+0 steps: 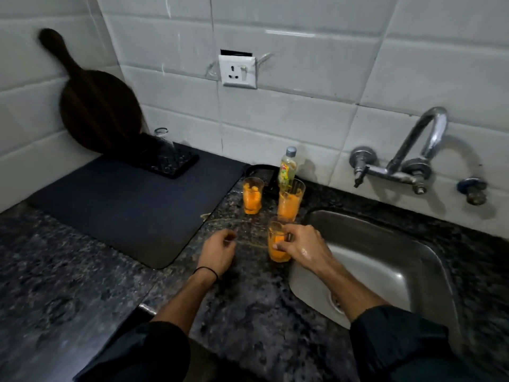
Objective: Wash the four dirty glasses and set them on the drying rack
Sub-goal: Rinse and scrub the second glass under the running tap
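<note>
Speckled polished stone counter point(82, 271), brushed steel sink point(385, 260), glossy chrome tap point(424, 139), clear orange-smeared glasses point(252, 197), matt dark mat point(132, 205), glossy tiles point(303, 111).

One head-worn wide-angle view looks forward and down, close over counter point(248, 312) and sink point(385, 257).

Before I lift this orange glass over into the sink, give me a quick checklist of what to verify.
1. Grip: right hand curls round the nearest dirty glass: ok.
2. Other hand free: left hand holds nothing: ok.
3. Room to wash: sink shows no dishes in it: ok.
4. Water running: no stream shows at the tap: not ok.
5. Soap at hand: soap bottle stands upright: ok.
6. Rack space: drying rack holds one upturned glass, with room beside it: ok.
</note>
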Demonstrator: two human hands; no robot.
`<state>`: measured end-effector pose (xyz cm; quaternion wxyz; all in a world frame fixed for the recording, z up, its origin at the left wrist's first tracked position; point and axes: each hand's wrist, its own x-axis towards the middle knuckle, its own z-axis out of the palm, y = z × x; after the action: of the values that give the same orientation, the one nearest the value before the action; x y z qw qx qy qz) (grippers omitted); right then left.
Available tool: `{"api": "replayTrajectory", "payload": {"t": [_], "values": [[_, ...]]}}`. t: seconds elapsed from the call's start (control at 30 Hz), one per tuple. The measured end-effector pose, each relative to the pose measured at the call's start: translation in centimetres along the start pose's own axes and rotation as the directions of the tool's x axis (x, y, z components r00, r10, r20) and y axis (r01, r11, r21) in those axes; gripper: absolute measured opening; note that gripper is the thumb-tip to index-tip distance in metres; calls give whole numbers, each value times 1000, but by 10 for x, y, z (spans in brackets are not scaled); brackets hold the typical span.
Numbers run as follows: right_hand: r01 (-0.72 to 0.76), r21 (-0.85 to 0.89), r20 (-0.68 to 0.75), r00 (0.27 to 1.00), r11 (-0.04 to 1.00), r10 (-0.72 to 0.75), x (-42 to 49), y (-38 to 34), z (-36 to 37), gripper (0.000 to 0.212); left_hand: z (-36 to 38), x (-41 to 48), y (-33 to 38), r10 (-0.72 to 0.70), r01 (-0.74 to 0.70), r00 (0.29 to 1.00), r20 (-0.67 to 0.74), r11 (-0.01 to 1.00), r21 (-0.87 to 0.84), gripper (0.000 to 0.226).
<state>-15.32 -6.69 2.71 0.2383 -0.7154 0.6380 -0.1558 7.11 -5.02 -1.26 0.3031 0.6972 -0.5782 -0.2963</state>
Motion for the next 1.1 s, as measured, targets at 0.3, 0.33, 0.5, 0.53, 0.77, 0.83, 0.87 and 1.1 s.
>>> {"api": "replayTrajectory", "payload": {"t": [0.3,0.33,0.5,0.53,0.77,0.83,0.87,1.1], "values": [[-255,29,-243,936,967,254,-53,70,-79,37,77,10,112,266,-228,942,206,955,-191,19],[-269,48,-256,928,962,272,-56,75,-85,37,84,13,128,286,-241,932,222,948,-210,19],[-288,149,-293,901,946,320,-57,86,-110,30,117,42,204,332,-274,906,264,933,-235,41],[-288,166,-297,897,943,327,-56,87,-115,30,123,49,220,318,-267,904,286,942,-203,47],[-290,228,-304,886,930,351,-44,100,-140,33,165,107,278,266,-290,920,286,956,46,49],[-287,267,-293,885,920,361,-40,104,-144,31,173,120,274,247,-251,936,251,968,-15,53],[-284,291,-287,885,914,367,-38,106,-147,29,175,125,271,223,-203,939,262,974,-99,54],[-195,575,-164,924,795,345,-19,133,-150,19,173,99,243,185,266,755,629,791,-551,45]]}}
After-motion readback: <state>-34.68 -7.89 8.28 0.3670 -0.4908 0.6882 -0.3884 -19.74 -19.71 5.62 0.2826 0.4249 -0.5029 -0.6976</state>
